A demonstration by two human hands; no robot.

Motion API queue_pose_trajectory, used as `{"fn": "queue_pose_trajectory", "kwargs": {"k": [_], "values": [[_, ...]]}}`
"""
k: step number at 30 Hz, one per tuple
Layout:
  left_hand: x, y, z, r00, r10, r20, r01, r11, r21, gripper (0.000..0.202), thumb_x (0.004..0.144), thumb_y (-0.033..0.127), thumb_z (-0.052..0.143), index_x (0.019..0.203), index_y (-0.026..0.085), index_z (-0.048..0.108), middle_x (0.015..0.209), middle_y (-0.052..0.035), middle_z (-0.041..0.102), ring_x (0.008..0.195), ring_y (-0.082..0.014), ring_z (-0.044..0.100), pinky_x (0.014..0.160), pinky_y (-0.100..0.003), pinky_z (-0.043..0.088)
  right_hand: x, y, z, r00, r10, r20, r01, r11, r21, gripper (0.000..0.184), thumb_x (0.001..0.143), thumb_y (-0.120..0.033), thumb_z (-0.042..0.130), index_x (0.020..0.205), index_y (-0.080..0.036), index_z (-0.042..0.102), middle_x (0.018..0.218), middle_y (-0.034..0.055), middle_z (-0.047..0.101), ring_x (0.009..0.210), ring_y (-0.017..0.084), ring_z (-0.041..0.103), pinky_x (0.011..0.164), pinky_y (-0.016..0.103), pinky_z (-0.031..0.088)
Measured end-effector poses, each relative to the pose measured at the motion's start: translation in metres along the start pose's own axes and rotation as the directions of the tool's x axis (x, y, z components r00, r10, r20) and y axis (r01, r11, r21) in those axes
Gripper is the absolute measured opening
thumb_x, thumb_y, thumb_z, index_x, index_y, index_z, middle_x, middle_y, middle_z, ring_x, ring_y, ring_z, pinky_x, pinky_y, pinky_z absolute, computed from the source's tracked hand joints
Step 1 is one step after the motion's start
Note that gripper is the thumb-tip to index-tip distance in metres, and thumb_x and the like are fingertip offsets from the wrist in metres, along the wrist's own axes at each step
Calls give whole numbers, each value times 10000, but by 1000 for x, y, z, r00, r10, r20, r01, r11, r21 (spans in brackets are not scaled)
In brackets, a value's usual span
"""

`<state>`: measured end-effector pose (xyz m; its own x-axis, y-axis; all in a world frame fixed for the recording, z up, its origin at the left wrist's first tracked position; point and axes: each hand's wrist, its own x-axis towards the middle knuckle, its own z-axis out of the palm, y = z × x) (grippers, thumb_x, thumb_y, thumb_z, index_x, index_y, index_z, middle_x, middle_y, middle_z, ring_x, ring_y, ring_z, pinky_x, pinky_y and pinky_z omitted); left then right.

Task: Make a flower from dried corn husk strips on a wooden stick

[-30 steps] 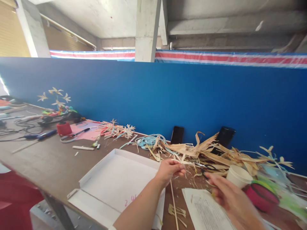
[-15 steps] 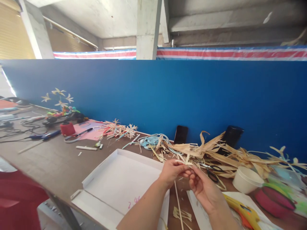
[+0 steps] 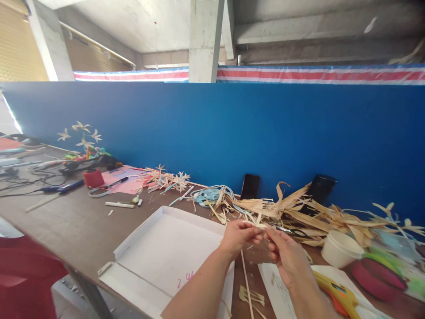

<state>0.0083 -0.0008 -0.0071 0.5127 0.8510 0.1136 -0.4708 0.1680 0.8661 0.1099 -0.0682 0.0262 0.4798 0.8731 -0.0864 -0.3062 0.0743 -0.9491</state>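
My left hand (image 3: 238, 236) and my right hand (image 3: 288, 253) meet above the table, fingers pinched on a small pale straw piece (image 3: 260, 225) held between them. A thin wooden stick (image 3: 246, 282) hangs down from the left hand's grip toward the near edge. Just behind the hands lies a heap of dried straw leaves (image 3: 299, 209) with black-handled scissors (image 3: 291, 231) in it. Below my right wrist a yellow-orange glue gun (image 3: 335, 292) rests on a printed paper sheet (image 3: 277, 288).
An open white cardboard box (image 3: 166, 252) lies left of the hands. A white paper cup (image 3: 338, 249) and a pink-green spool (image 3: 375, 274) stand at the right. Two dark phones (image 3: 250, 187) lean on the blue partition (image 3: 212, 133). Straw flowers (image 3: 168, 179), a red spool (image 3: 93, 178) and cables (image 3: 29, 181) lie further left.
My right hand came in from the lower right and joined the left hand on the straw piece. The view shifted a little, bringing the glue gun into sight.
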Motion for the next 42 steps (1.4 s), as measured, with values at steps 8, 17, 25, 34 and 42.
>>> {"fn": "queue_pose_trajectory", "kwargs": {"k": [8,17,25,34,42], "values": [[-1,1,1,1000,3,-1,-3,1000,19,308,552,332,753,710,83,666,627,-49,660,550,-107,599,586,-209,492,1,4,4,1000,-3,-30,3,1000,3,334,521,-357,778,674,-119,601,536,-38,540,404,10,358,312,97,243],[-2,3,3,1000,1,22,-2,999,38,317,555,351,746,711,86,670,661,-51,662,553,-105,590,594,-219,492,0,4,5,999,-12,-39,13,999,40,318,480,-325,786,659,-114,629,539,-26,552,406,16,350,313,110,227],[-2,4,4,1000,-7,19,6,999,31,351,531,368,756,709,78,668,670,-64,661,546,-100,584,585,-216,488,0,3,6,999,-9,-47,11,999,42,303,467,-311,776,642,-110,633,534,-24,557,372,0,294,309,116,156],[-2,3,5,999,-45,21,45,999,11,359,508,361,768,711,81,670,646,-54,662,540,-101,590,593,-220,483,8,15,-3,995,-66,-75,66,998,4,325,477,-343,771,667,-131,616,464,-51,514,340,8,237,314,158,118],[-2,4,6,997,-81,-8,81,997,17,367,473,365,780,670,85,648,567,-35,638,509,-105,581,565,-224,474,14,22,-9,992,-101,-78,93,991,-95,343,510,-368,746,750,-156,623,443,-74,479,349,41,280,325,190,156]]}}
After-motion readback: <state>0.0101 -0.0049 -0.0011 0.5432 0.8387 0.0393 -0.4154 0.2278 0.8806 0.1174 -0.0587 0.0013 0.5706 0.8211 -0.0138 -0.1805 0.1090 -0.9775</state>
